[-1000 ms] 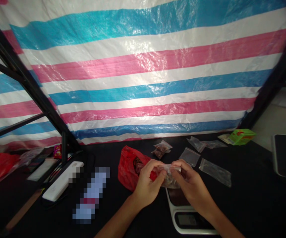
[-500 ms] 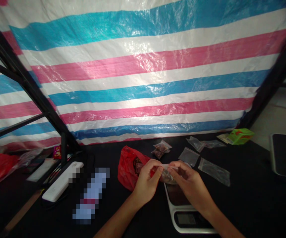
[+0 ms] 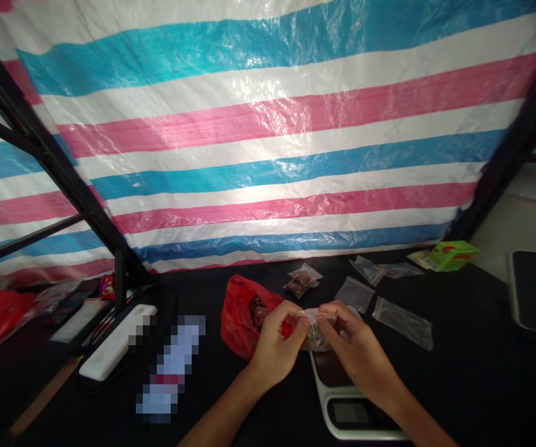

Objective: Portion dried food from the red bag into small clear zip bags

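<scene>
Between both hands hangs a small clear zip bag (image 3: 315, 335) with pale brown bits inside. My left hand (image 3: 280, 341) pinches its top edge between thumb and fingers. On the other end of that edge, my right hand (image 3: 354, 341) has a like pinch. Below the bag and my right hand lies a digital scale (image 3: 337, 394) with a white rim, partly covered by the hand. Just left of my left hand is an open red plastic bag (image 3: 240, 316) with dark brown contents. Beyond the hands lie filled small zip bags (image 3: 303, 279).
Flat clear zip bags (image 3: 402, 323) lie right of my hands, near a green box (image 3: 451, 256). A white power strip (image 3: 116, 341) and a pixelated object (image 3: 172, 366) are on the left. Striped sheeting (image 3: 272, 136) and black frame bars (image 3: 63, 167) stand behind.
My thumbs have shifted slightly along the zip bag's top edge, and more of the bag shows between my hands. Both hands keep their pinch; the other things stay in place.
</scene>
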`<control>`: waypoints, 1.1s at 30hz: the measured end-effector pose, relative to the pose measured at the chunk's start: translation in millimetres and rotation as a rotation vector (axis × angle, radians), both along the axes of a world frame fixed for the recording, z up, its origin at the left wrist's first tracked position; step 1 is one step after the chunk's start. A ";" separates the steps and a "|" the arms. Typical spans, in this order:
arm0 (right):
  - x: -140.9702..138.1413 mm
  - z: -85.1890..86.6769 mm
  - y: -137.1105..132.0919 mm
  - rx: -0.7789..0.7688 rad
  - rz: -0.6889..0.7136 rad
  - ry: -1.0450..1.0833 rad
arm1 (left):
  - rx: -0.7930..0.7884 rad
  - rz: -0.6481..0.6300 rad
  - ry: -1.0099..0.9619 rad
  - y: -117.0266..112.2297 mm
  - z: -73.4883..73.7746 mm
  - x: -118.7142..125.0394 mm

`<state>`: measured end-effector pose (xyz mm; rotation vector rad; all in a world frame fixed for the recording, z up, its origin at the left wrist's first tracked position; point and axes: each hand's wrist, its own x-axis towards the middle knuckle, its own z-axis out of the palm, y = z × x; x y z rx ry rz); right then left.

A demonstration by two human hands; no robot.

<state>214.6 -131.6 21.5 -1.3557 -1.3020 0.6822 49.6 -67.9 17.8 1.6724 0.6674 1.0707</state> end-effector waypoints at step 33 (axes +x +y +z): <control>60.7 8.9 70.6 -0.081 -0.099 -0.126 | 0.099 0.407 -0.121 18.9 -10.4 -7.9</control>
